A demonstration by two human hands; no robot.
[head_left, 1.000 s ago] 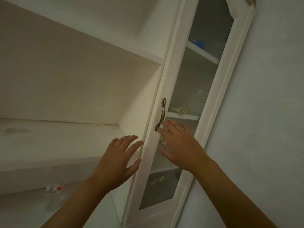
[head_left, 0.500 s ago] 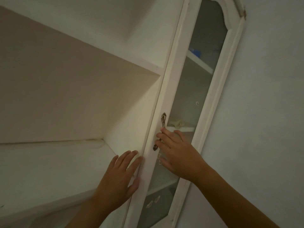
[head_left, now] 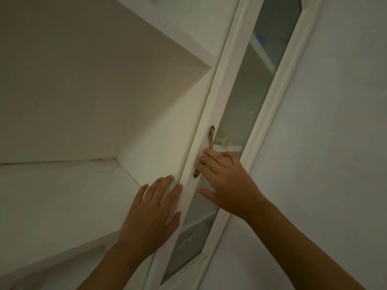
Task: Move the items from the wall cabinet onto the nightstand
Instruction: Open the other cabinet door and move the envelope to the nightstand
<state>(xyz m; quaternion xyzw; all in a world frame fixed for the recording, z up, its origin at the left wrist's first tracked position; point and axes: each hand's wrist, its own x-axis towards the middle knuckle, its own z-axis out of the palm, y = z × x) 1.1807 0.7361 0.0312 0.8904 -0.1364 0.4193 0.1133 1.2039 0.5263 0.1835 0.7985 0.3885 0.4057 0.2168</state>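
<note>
Wall cabinet [head_left: 129, 114] fills the view above me, seen from below, in dim light. Its glass door [head_left: 238, 114] stands ajar, white frame running diagonally up the middle. Open shelves [head_left: 62, 197] to the left show bare white boards. Through the glass: more shelves, a pale lump [head_left: 223, 141] on one beside the handle, something blue [head_left: 260, 37] higher up; too dim to say what either is.

My right hand [head_left: 228, 183] is on the door's front, fingers curled round the lower part of the brass handle [head_left: 206, 151], thumb stretched out over the glass below it. The handle's top end shows above my fingers.

My left hand [head_left: 154, 212] lies flat, fingers straight, with the fingertips against the inner edge of the door frame, thumb spread toward the glass side. It holds nothing.

Plain pale wall [head_left: 335, 143] to the right of the door.
</note>
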